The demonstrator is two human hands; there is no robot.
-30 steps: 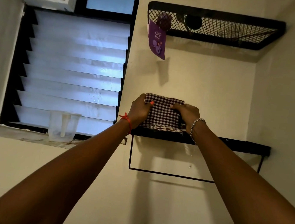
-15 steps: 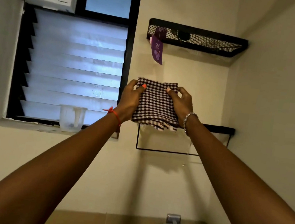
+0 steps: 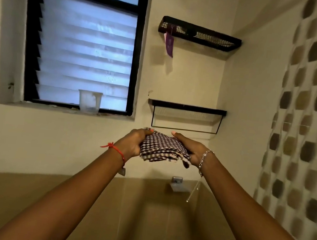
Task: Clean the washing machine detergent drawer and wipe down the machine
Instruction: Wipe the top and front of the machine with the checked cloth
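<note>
A folded dark-and-white checked cloth [image 3: 163, 147] is held out in front of me, below the lower black wall shelf [image 3: 186, 107]. My left hand [image 3: 134, 142] grips its left edge, thumb on top. My right hand [image 3: 188, 148] grips its right edge the same way. The washing machine and its detergent drawer are not in view.
A louvred window [image 3: 84, 50] fills the upper left, with a clear plastic measuring cup [image 3: 89, 101] on its sill. An upper black mesh shelf [image 3: 199, 33] carries a hanging purple sachet [image 3: 169, 44]. A metal fitting [image 3: 177, 184] sits on the tiled lower wall. A patterned curtain [image 3: 310, 117] hangs at the right.
Both hands lifted the checked cloth off the lower shelf and brought it down and toward me. The view has tilted downward.
</note>
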